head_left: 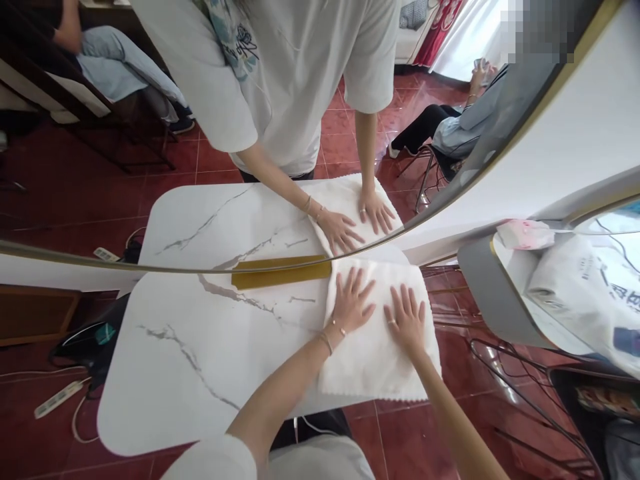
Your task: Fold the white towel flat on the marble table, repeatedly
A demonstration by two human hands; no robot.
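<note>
A folded white towel (pixel 373 360) lies over the right end of the white marbled table (pixel 165 380), its scalloped edge hanging past the tabletop. My left hand (pixel 351 303) rests flat on the towel's left part, fingers spread, with bracelets at the wrist. On the right part my right hand (pixel 407 317) lies palm down, fingers stretched out, a ring on one finger. Neither hand grips the cloth. Both hands and the towel appear again in the mirror (pixel 280 220) beyond the table.
A gold mirror base (pixel 285 272) stands along the table's far edge. At right, a second table (pixel 520 267) bears a tissue pack (pixel 525 233) and a white bag (pixel 585 280); a chair (pixel 575 380) is below. A power strip (pixel 59 399) with cords lies at left. Seated people show in the mirror.
</note>
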